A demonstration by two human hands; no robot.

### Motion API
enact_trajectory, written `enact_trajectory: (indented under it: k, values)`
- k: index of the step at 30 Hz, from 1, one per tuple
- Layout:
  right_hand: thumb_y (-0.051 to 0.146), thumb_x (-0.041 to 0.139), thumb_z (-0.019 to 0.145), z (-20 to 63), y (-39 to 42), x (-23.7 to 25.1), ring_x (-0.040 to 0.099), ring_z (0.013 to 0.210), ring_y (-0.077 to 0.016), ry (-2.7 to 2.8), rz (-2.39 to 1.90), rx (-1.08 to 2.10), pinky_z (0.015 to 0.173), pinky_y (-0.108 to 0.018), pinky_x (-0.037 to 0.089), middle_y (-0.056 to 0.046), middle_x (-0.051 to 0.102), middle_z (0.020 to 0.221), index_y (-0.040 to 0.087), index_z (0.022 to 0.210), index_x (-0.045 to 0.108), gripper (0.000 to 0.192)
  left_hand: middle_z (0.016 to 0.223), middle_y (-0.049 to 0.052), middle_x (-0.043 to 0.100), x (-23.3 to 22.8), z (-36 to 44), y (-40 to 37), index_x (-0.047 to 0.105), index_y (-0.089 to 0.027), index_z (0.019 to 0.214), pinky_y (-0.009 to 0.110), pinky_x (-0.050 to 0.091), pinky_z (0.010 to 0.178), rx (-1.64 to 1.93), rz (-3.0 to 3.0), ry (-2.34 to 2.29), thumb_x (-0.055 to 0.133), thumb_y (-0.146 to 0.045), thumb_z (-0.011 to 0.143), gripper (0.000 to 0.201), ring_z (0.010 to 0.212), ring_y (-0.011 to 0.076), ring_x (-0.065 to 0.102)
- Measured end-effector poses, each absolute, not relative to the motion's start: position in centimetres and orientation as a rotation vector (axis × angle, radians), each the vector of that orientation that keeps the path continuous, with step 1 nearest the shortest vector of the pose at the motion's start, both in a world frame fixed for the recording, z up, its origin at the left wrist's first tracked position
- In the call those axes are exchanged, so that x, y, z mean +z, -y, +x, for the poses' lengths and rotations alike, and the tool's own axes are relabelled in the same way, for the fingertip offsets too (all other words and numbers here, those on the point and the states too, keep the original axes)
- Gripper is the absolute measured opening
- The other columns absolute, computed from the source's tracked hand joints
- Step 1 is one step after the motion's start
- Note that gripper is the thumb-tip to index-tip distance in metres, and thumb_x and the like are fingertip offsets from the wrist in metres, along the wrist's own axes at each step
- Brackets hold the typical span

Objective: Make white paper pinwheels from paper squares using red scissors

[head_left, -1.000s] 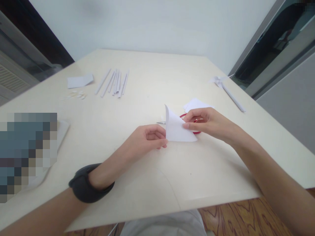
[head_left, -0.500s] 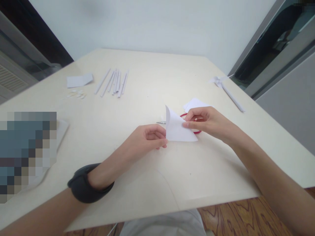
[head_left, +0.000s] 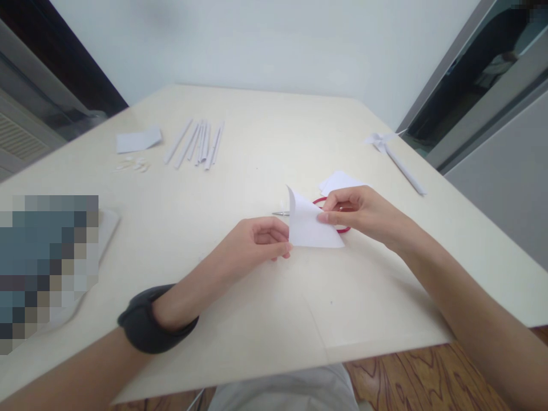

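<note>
A small piece of white paper (head_left: 309, 228), its upper left corner curling up, is held between my two hands above the table. My left hand (head_left: 268, 237) pinches its lower left corner between thumb and fingers. With thumb and forefinger, my right hand (head_left: 353, 208) grips its slanted right edge. Beneath the paper lies a pair of scissors (head_left: 343, 230) with red handles; the silver tip sticks out on the left, and the middle is hidden. Just behind my right hand rest several white paper pieces (head_left: 340, 181).
At the back left lie several rolled paper sticks (head_left: 205, 142), a folded white paper (head_left: 137, 141) and a small pile of pale bits (head_left: 137, 165). A paper pinwheel on a stick (head_left: 405, 168) lies near the right edge. A blurred-out object (head_left: 47, 262) occupies the left side.
Both hands keep their grip on the paper and barely move. The paper's curled top corner dips very slightly. A thin line on the table near the front edge has shifted right.
</note>
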State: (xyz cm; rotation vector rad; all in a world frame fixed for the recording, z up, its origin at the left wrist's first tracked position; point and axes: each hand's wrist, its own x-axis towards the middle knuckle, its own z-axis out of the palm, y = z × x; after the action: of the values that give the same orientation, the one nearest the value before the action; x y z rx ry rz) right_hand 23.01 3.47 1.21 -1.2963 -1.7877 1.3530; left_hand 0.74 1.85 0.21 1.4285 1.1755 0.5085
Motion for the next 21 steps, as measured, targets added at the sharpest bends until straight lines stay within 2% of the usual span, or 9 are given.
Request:
enact_trajectory:
  k: [9, 17, 21]
  values:
    - [0.033, 0.065, 0.076, 23.03, -3.48, 1.1, 0.056, 0.074, -0.0167, 1.779, -1.24, 1.385, 0.052, -0.024, 0.037, -0.002, 0.055, 0.071, 0.018, 0.064, 0.056, 0.021, 0.065, -0.001, 0.065, 0.05, 0.81, -1.8, 0.06, -0.018, 0.075, 0.022, 0.044, 0.058, 0.502, 1.412, -1.173, 0.063, -0.022, 0.071, 0.006, 0.065, 0.0133, 0.059]
    - [0.03, 0.064, 0.077, 22.88, -3.53, 0.96, 0.051, 0.065, -0.0122, 1.762, -1.204, 1.398, 0.05, -0.024, 0.033, -0.004, 0.059, 0.08, 0.016, 0.062, 0.053, 0.023, 0.063, -0.001, 0.065, -0.13, 0.85, -1.94, 0.06, -0.018, 0.075, 0.021, 0.043, 0.056, 0.493, 1.413, -1.174, 0.064, -0.021, 0.07, 0.007, 0.063, 0.0122, 0.06]
    - [0.031, 0.065, 0.076, 22.79, -3.42, 0.91, 0.046, 0.058, -0.0102, 1.778, -1.218, 1.351, 0.049, -0.024, 0.031, 0.0, 0.053, 0.066, 0.016, 0.061, 0.052, 0.025, 0.063, -0.002, 0.065, -0.3, 0.85, -2.07, 0.059, -0.018, 0.075, 0.021, 0.043, 0.055, 0.5, 1.418, -1.17, 0.064, -0.022, 0.07, 0.008, 0.062, 0.0118, 0.059]
